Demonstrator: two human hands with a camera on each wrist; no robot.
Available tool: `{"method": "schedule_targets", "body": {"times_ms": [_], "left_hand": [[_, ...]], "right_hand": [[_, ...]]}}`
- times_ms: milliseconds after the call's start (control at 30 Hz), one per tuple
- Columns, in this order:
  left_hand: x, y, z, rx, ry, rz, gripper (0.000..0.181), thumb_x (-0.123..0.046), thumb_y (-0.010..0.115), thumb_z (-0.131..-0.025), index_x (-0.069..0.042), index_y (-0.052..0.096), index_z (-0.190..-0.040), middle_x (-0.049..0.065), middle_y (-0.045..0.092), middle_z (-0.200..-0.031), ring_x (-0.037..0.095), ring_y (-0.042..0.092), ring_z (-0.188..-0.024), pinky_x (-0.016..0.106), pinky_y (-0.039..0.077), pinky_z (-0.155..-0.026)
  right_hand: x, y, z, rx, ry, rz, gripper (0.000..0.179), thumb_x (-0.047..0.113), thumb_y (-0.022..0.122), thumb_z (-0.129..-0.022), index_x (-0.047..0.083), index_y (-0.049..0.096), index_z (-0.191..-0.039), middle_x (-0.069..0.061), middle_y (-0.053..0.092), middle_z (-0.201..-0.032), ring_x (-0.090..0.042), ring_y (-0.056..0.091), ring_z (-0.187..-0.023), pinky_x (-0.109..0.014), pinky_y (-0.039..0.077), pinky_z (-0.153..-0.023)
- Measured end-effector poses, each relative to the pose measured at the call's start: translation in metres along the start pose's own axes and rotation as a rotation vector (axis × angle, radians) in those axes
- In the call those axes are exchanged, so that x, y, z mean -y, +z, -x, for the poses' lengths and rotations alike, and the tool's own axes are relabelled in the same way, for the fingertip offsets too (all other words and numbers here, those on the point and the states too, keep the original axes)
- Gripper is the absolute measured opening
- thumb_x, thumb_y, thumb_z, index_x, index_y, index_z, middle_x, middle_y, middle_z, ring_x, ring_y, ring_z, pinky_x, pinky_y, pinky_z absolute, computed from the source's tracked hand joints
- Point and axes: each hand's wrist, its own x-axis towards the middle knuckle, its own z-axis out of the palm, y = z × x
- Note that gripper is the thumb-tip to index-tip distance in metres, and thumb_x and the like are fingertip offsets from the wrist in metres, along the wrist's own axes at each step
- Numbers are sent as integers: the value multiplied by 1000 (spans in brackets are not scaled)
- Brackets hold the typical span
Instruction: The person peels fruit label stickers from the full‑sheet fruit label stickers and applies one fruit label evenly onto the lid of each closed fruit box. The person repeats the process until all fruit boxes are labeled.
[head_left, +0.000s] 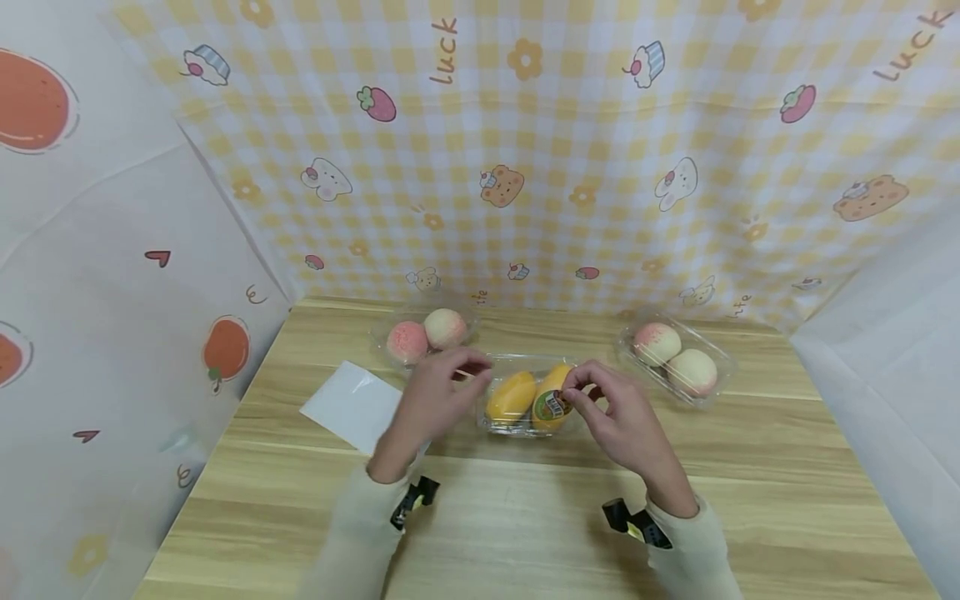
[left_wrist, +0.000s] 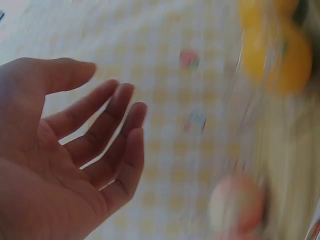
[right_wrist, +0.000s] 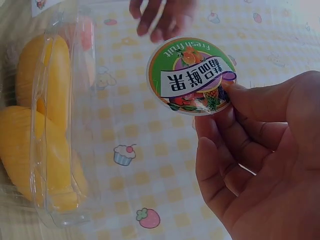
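Observation:
A round green "Fresh fruit" sticker (right_wrist: 187,75) is pinched between the thumb and fingers of my right hand (head_left: 618,417). In the head view that sticker is held over the right side of a clear plastic box (head_left: 525,432) with two yellow mangoes (head_left: 512,398) inside. Just left of the box hovers my left hand (head_left: 438,400), its fingers loosely bent and nothing in them. The left wrist view shows the same hand (left_wrist: 85,145) with thumb and fingers apart. The right wrist view has the mango box (right_wrist: 55,215) at its left.
Behind my left hand sits a clear box with two pink-and-cream peaches (head_left: 446,328). Another box of two peaches (head_left: 692,372) stands at the back right. A white sheet (head_left: 356,407) lies on the wooden table (head_left: 247,492) at left. A checked cloth (head_left: 480,125) hangs behind.

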Motion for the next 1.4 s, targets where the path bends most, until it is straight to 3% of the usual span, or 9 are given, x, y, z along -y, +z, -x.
{"method": "schedule_targets", "body": {"times_ms": [133, 300, 533, 667, 833, 967, 1267, 1400], "left_hand": [[-11, 21, 0, 44, 57, 96, 15, -18, 73, -107, -7, 81, -113, 3, 79, -109, 19, 75, -100, 39, 64, -88], [-21, 34, 2, 92, 102, 192, 15, -19, 72, -108, -7, 81, -111, 2, 78, -108, 16, 74, -99, 33, 63, -85], [-25, 41, 3, 160, 132, 181, 12, -19, 74, -107, -9, 81, -109, -1, 78, -104, 9, 73, -95, 28, 62, -85], [-25, 44, 2, 163, 163, 163, 10, -16, 75, -106, -7, 80, -105, 1, 77, -100, 8, 71, -89, 26, 62, -82], [-25, 44, 3, 146, 189, 165, 9, -13, 74, -106, -6, 79, -104, 2, 77, -99, 7, 71, -86, 24, 61, -80], [-23, 42, 4, 123, 166, 189, 9, -13, 74, -107, -7, 79, -104, 2, 77, -97, 9, 73, -87, 27, 62, -81], [-22, 45, 4, -87, 99, 334, 8, -11, 75, -105, -4, 79, -107, 5, 79, -100, 17, 75, -90, 33, 64, -84], [-25, 46, 3, -133, 74, 380, 9, -13, 76, -105, -4, 79, -107, 5, 79, -100, 18, 74, -91, 34, 63, -86]], "right_hand": [[1, 2, 0, 18, 0, -21, 21, -8, 76, -99, 12, 71, -99, 6, 72, -93, -18, 70, -79, -30, 57, -69], [0, 3, -1, 33, -19, -36, 21, -8, 77, -98, 13, 71, -100, 7, 72, -93, -15, 70, -78, -30, 57, -70], [-1, 5, -1, 49, -46, -39, 22, -7, 77, -99, 15, 72, -100, 9, 71, -93, -8, 67, -77, -31, 58, -70], [-1, 6, 0, 57, -48, -41, 22, -6, 79, -98, 15, 73, -100, 10, 72, -93, -7, 67, -77, -31, 59, -70], [0, 6, 0, 52, -46, -38, 16, -3, 80, -98, 13, 76, -102, 7, 74, -96, -8, 69, -81, -31, 60, -71], [-2, 5, 0, 24, -21, -36, 15, 0, 81, -98, 10, 78, -108, 2, 76, -103, -11, 70, -89, -31, 61, -73], [-5, 1, 2, -18, 47, -30, 12, 3, 81, -99, 11, 79, -107, 7, 75, -98, -12, 69, -87, -30, 61, -72], [-3, 1, 0, -26, 61, -31, 9, 3, 81, -99, 10, 78, -104, 6, 75, -95, -13, 69, -82, -29, 61, -72]]}}
